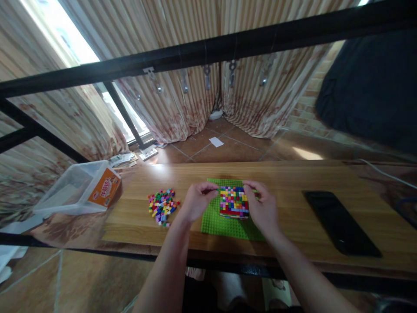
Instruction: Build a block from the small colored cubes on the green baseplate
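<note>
Long curtains [192,26] are hung at the far side of the room, and a brown wooden worktop [286,182] is set in front of them. A green plate [211,224] is laid near the middle of the worktop, and a flat block of bright bricks [233,203] is set on it. Loose bricks [162,206] are heaped to the left, a clear box [104,187] is seen farther left, and a flat black thing [342,224] is laid on the right. The block is best kept flat and still, with each small brick lined up before it is pushed straight down; a crooked push could knock others loose. The left hand [200,198] is held by the block's far left corner, its fingers nearly pinched together. The right hand [263,204] is held by the far right corner, its fingers narrow too. Whether a brick is gripped in either hand, or the block is touched, cannot be told.
</note>
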A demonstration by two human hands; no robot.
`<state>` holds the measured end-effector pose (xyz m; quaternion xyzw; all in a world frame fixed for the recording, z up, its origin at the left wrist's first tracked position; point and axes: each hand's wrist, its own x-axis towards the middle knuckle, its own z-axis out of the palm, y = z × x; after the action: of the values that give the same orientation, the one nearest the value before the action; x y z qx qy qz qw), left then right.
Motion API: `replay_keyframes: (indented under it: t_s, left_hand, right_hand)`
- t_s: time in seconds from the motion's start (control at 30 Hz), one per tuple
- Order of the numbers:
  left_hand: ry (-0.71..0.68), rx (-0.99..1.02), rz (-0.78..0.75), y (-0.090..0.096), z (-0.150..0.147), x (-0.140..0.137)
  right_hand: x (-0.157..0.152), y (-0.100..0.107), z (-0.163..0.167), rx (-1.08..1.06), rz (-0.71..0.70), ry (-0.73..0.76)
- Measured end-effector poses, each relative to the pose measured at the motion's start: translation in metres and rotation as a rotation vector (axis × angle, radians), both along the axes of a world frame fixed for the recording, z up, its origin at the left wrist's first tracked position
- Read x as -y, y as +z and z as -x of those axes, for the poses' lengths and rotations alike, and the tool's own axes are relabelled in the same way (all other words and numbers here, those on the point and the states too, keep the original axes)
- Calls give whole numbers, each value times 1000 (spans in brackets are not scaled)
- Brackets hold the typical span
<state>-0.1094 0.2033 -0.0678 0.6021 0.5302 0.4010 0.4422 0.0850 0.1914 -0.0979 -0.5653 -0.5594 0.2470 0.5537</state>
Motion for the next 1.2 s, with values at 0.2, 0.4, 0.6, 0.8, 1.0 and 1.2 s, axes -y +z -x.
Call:
replay_keyframes:
  t_s: [0.2, 0.4, 0.6, 0.8, 1.0, 1.2]
  left_hand:
    - [-69, 109, 0, 0, -23, 10]
    - [-62, 56, -40, -1, -22, 10]
    - [-45, -85, -122, 1, -22, 13]
    - [-31, -167, -169, 3, -26, 15]
    - [13, -354, -258, -2, -31, 16]
    - [87, -489, -264, 1, -40, 15]
  right_hand:
    - [4, 4, 4, 75, -81, 116]
    - [6, 3, 7, 176, -88, 183]
    - [6, 1, 11, 233, -101, 199]
    - [4, -3, 14, 275, -105, 172]
    - [3, -5, 16, 301, -101, 114]
    - [4, -5, 17, 228, -67, 88]
